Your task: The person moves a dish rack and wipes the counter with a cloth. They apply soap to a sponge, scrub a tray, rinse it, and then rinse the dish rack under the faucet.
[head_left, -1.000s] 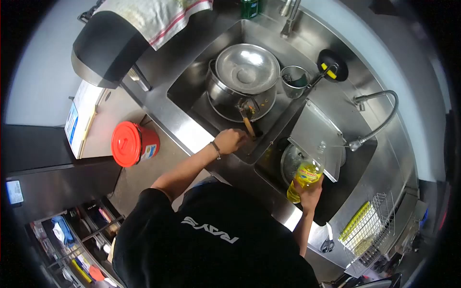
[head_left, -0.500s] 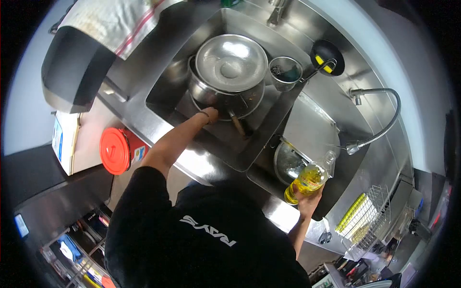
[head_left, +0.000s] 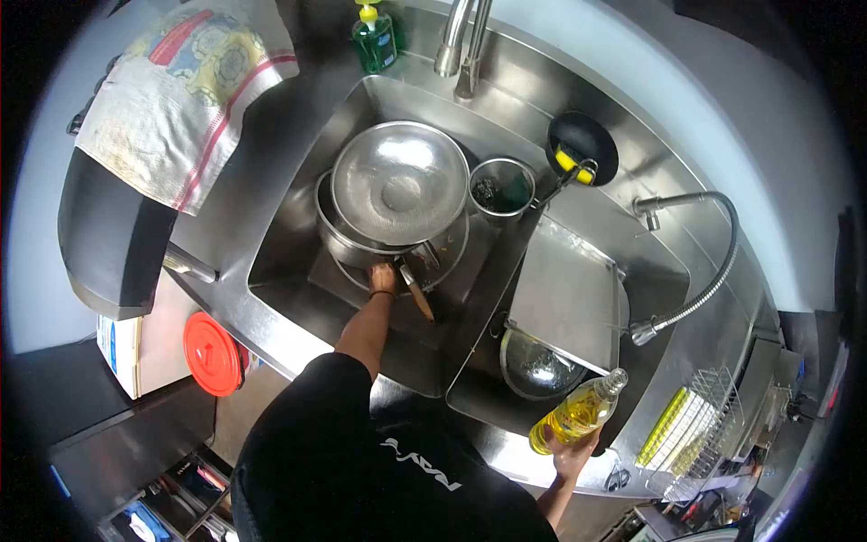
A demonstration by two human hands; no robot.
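Observation:
My left hand (head_left: 383, 278) is closed at the near side of a steel pot (head_left: 336, 237), in the left sink basin; what its fingers grip is hidden. A wooden handle (head_left: 416, 294) slopes down just to its right. A steel colander (head_left: 397, 185) covers most of the pot. My right hand (head_left: 571, 452) is wrapped round a clear bottle of yellow liquid (head_left: 574, 415). That bottle leans with its neck up and to the right, above the front edge of the right basin. Just beyond it lie a shiny metal bowl (head_left: 539, 366) and a flat metal tray (head_left: 567, 289).
A strainer (head_left: 502, 188) hangs by the basin divider, and a black pan (head_left: 582, 149) with a yellow item sits behind it. A hose tap (head_left: 691, 312) arches over the right basin. Green soap (head_left: 374, 41) stands at the back. A wire rack (head_left: 691, 434) is on the right.
The view has shifted, so the sinks appear lower. The bottle in my right hand has drawn slightly nearer to me, away from the bowl. My left hand stays by the pot.

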